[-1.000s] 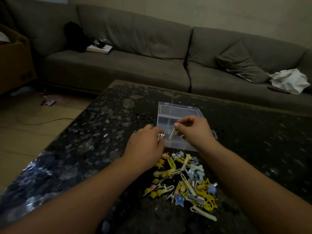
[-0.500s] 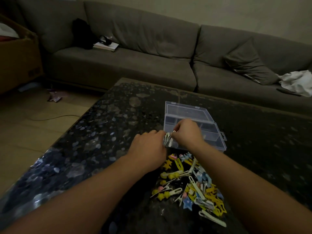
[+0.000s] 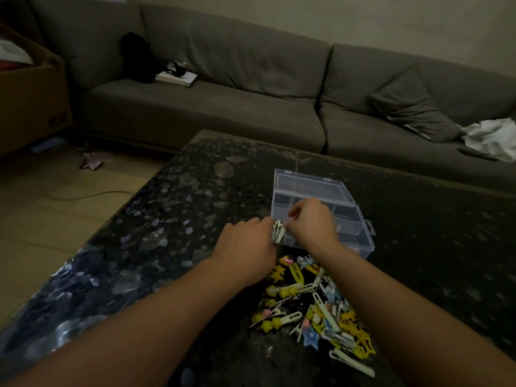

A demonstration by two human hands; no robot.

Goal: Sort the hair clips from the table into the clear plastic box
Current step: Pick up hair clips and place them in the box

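A clear plastic box (image 3: 354, 208) with its lid folded back stands open on the dark speckled table (image 3: 173, 208). In front of it lies a pile of hair clips (image 3: 315, 305), yellow, white, blue and pink. My left hand (image 3: 245, 247) pinches a small bunch of white clips (image 3: 278, 231) at the box's near left corner. My right hand (image 3: 312, 222) touches the same bunch from the right, fingers closed on it, over the box's front compartment. My right forearm hides part of the pile.
A long grey sofa (image 3: 251, 107) runs behind the table, with a cushion (image 3: 410, 107), a white cloth (image 3: 494, 138), a book (image 3: 176, 78) and a black bag (image 3: 136, 58) on it. A cardboard box (image 3: 30, 90) stands at the left. A cable lies on the wooden floor (image 3: 42, 219).
My right hand has brought its white clip to the bunch in my left hand; both hands now meet at the box's near left corner. The camera has shifted slightly.
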